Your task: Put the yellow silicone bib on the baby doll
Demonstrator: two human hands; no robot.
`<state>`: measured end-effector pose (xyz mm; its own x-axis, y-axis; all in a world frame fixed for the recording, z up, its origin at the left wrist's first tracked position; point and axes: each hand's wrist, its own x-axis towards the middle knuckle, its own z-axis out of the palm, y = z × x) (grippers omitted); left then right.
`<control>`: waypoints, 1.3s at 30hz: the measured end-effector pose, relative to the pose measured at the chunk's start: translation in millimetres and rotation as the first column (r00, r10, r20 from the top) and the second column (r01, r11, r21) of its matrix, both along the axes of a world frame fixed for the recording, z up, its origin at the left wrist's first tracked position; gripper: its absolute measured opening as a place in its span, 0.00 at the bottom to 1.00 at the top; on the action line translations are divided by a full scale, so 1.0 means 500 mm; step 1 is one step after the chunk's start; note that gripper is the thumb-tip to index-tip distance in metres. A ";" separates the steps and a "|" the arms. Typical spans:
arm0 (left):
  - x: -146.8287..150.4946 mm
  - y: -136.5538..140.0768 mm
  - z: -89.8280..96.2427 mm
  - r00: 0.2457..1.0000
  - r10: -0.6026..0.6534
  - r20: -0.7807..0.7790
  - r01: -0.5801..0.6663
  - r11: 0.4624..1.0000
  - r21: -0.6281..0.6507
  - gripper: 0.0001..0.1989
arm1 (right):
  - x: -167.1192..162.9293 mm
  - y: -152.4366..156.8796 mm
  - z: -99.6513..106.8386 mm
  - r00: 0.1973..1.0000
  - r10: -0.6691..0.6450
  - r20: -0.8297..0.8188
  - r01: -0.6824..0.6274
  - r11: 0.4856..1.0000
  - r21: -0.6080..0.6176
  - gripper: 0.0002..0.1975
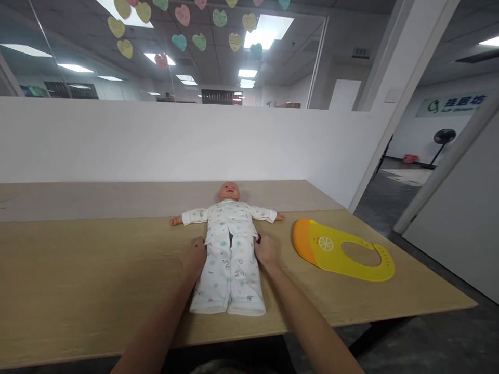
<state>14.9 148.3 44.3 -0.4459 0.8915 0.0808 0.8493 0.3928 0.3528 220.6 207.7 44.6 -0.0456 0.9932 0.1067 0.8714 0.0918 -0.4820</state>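
Observation:
A baby doll (230, 191) lies on its back on the table, arms spread out, head toward the wall. It wears a white printed shirt (230, 214) and matching pants (212, 280), whose legs point toward me. The shirt's front hem parts over a small dark gap at the waist. My left hand (195, 254) is closed at the left side of the pants' waist, fingertips partly hidden by the cloth. On the opposite side, my right hand (267, 250) is closed at the waist, fingers curled against the fabric.
A yellow and orange silicone bib (331, 267) lies flat to the right of the doll on the wooden table (97, 291). Behind the table stands a white half wall (156, 140) with glass above. A doorway at the right shows a fan (444, 136).

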 end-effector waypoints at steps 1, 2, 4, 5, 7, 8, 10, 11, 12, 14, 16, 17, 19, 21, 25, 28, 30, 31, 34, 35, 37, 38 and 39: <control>0.000 0.003 0.001 1.000 -0.005 -0.008 0.005 1.000 -0.004 0.18 | 0.001 -0.001 0.001 1.000 0.003 0.001 -0.003 1.000 -0.001 0.15; 0.001 0.005 0.001 1.000 -0.015 -0.016 0.015 1.000 -0.006 0.18 | 0.001 -0.002 0.003 1.000 0.006 0.003 -0.006 1.000 0.002 0.16; 0.002 0.006 0.002 0.998 -0.046 -0.037 0.046 0.999 -0.001 0.19 | 0.001 -0.004 0.006 1.000 0.004 0.015 -0.005 1.000 0.010 0.17; 0.002 0.006 0.002 0.997 -0.062 -0.049 0.063 0.998 0.006 0.20 | 0.000 -0.005 0.007 1.000 0.002 0.024 -0.002 1.000 0.013 0.18; 0.003 0.005 0.000 0.995 -0.074 -0.067 0.076 0.997 0.021 0.19 | -0.002 -0.005 0.008 0.999 -0.005 0.048 0.004 1.000 0.013 0.19; 0.003 0.005 -0.002 0.994 -0.079 -0.077 0.082 0.996 0.033 0.18 | -0.003 -0.005 0.008 0.998 -0.012 0.065 0.012 1.000 0.009 0.19; 0.004 0.005 -0.005 0.991 -0.095 -0.093 0.100 0.993 0.061 0.17 | -0.007 -0.005 0.008 0.995 -0.029 0.096 0.030 1.000 -0.003 0.18; 0.004 0.006 -0.006 0.990 -0.102 -0.101 0.110 0.991 0.075 0.17 | -0.008 -0.004 0.009 0.994 -0.038 0.107 0.040 0.999 -0.011 0.18; 0.005 0.007 -0.007 0.988 -0.109 -0.110 0.118 0.989 0.087 0.16 | -0.010 -0.004 0.009 0.992 -0.049 0.115 0.051 0.999 -0.019 0.17; 0.007 0.011 -0.007 0.985 -0.113 -0.129 0.127 0.986 0.103 0.16 | -0.014 -0.003 0.011 0.990 -0.065 0.122 0.070 0.997 -0.035 0.16; 0.011 0.016 -0.005 0.982 -0.116 -0.147 0.133 0.985 0.112 0.18 | -0.017 -0.005 0.014 0.989 -0.073 0.132 0.080 0.996 -0.049 0.15; 0.012 0.017 -0.003 0.981 -0.118 -0.154 0.136 0.984 0.112 0.18 | -0.017 -0.006 0.015 0.987 -0.077 0.140 0.085 0.995 -0.053 0.15; 0.014 0.018 -0.001 0.981 -0.115 -0.158 0.134 0.985 0.110 0.19 | -0.018 -0.008 0.016 0.984 -0.081 0.157 0.091 0.994 -0.058 0.14; 0.011 0.014 0.002 0.983 -0.102 -0.154 0.119 0.987 0.107 0.19 | -0.018 -0.009 0.016 0.983 -0.078 0.164 0.088 0.995 -0.055 0.15; -0.004 -0.002 0.004 0.990 -0.050 -0.133 0.059 0.996 0.064 0.16 | -0.015 -0.012 0.014 0.987 -0.072 0.147 0.079 0.996 -0.042 0.15; -0.012 -0.013 0.006 0.993 -0.007 -0.121 0.003 1.000 -0.028 0.15 | -0.012 -0.016 0.012 0.988 -0.068 0.136 0.074 0.996 -0.041 0.16; -0.012 -0.018 0.009 0.992 0.003 -0.128 -0.012 0.998 -0.066 0.15 | -0.009 -0.020 0.011 0.989 -0.070 0.133 0.075 0.997 -0.034 0.16; -0.012 -0.020 0.010 0.991 0.000 -0.131 -0.009 0.998 -0.070 0.16 | -0.007 -0.023 0.011 0.989 -0.075 0.131 0.080 0.996 -0.031 0.16; -0.011 -0.023 0.011 0.993 -0.010 -0.119 0.004 0.999 -0.050 0.15 | 0.002 -0.031 0.011 0.992 -0.078 0.095 0.081 0.996 -0.026 0.16; -0.011 -0.024 0.011 0.994 -0.012 -0.110 0.007 0.999 -0.046 0.14 | 0.006 -0.034 0.010 0.995 -0.071 0.068 0.073 0.997 -0.025 0.17; -0.011 -0.025 0.011 0.995 -0.016 -0.095 0.013 0.999 -0.040 0.14 | 0.014 -0.039 0.005 0.999 -0.042 -0.026 0.041 0.999 -0.019 0.17; -0.012 -0.026 0.011 0.996 -0.016 -0.085 0.012 0.999 -0.041 0.14 | 0.019 -0.042 0.001 0.995 -0.023 -0.094 0.022 1.000 -0.014 0.18; -0.012 -0.026 0.011 0.997 -0.015 -0.074 0.012 0.999 -0.039 0.14 | 0.026 -0.045 -0.005 0.984 -0.006 -0.176 0.004 1.000 -0.010 0.18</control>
<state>8.9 135.2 50.0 -0.4278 0.9005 0.0785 0.8778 0.3931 0.2738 233.4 185.0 42.1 -0.0219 0.9944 0.1034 0.7731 0.0824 -0.6289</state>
